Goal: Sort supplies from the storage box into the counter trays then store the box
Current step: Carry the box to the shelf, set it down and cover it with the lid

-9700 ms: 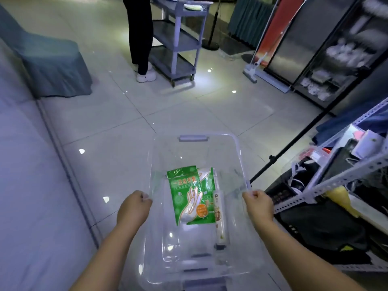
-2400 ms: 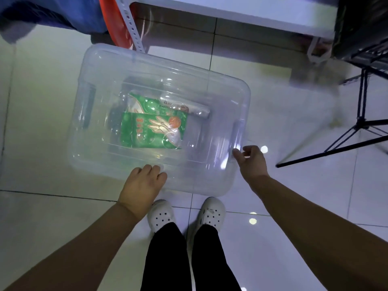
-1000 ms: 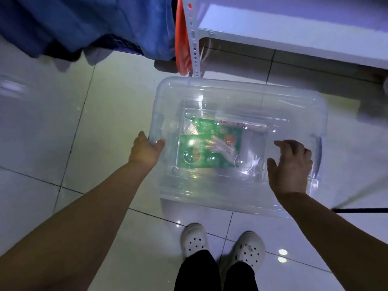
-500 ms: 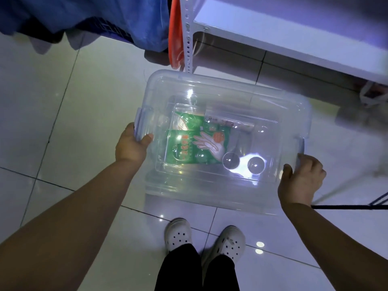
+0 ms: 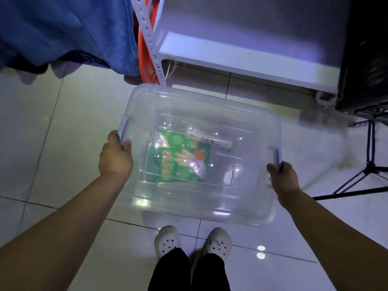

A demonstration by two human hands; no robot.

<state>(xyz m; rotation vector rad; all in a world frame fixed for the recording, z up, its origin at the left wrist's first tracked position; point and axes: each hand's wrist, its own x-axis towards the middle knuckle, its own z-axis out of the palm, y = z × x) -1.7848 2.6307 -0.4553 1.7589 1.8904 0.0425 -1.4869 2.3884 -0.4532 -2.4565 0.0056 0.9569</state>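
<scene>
A clear plastic storage box point(image 5: 241, 204) with its lid on is over the tiled floor in front of my feet. Through the lid I see a green glove packet point(image 5: 178, 162) and a white roll in a wrapper point(image 5: 210, 139). My left hand point(image 5: 115, 158) grips the pale blue latch at the box's left end. My right hand point(image 5: 282, 177) grips the matching latch at the right end. Whether the box rests on the floor or hangs just above it, I cannot tell.
A white metal shelf point(image 5: 241, 57) on a perforated post point(image 5: 151, 45) runs just beyond the box, with open floor under it. Blue cloth point(image 5: 63, 30) hangs at the upper left beside something orange point(image 5: 142, 53). A black tripod leg point(image 5: 357, 185) stands to the right.
Both hands have shifted from the lid and sides to the end latches. The box now sits a little to the right, in front of the low shelf.
</scene>
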